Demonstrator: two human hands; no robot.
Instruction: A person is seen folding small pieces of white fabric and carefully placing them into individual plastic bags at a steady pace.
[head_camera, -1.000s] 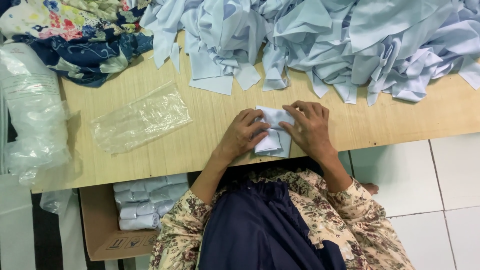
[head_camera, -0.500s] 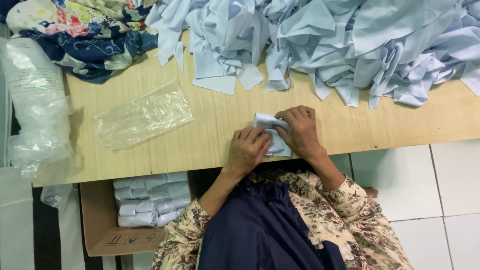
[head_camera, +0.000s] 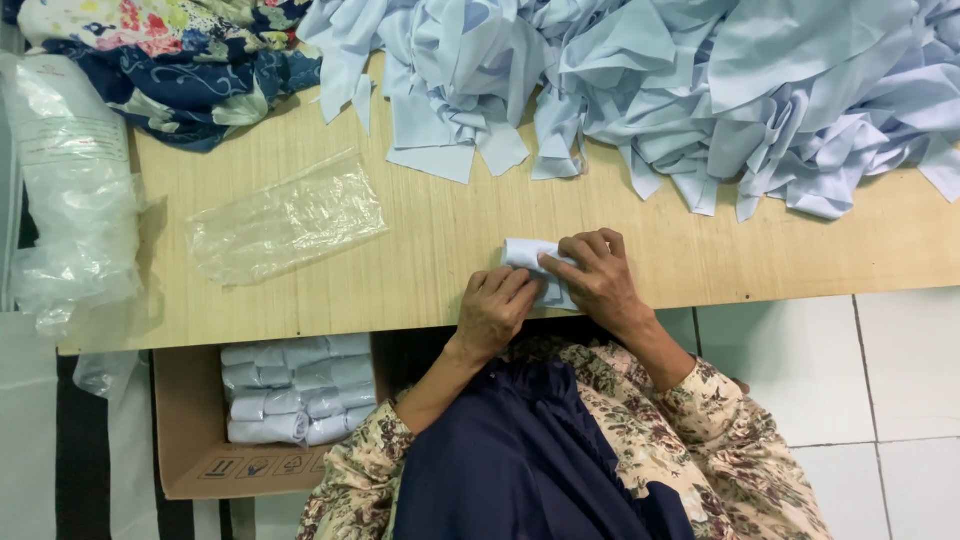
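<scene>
A small folded piece of light blue cloth (head_camera: 526, 254) lies near the front edge of the wooden table (head_camera: 420, 240). My right hand (head_camera: 592, 278) presses on its right part with the fingers curled over it. Beside it, my left hand (head_camera: 496, 308) rests fingers-down on the cloth's lower left part. Most of the cloth is hidden under both hands; only its rolled left end shows.
A big heap of light blue cloth pieces (head_camera: 650, 90) fills the table's far side. A clear plastic bag (head_camera: 285, 218) lies to the left, a stack of bags (head_camera: 65, 180) at the far left, floral fabric (head_camera: 170, 50) behind. A cardboard box (head_camera: 200, 460) of rolled cloths sits below.
The cloth piece has been folded smaller and tighter. Both hands have closed in over it and shifted slightly toward the table's front edge.
</scene>
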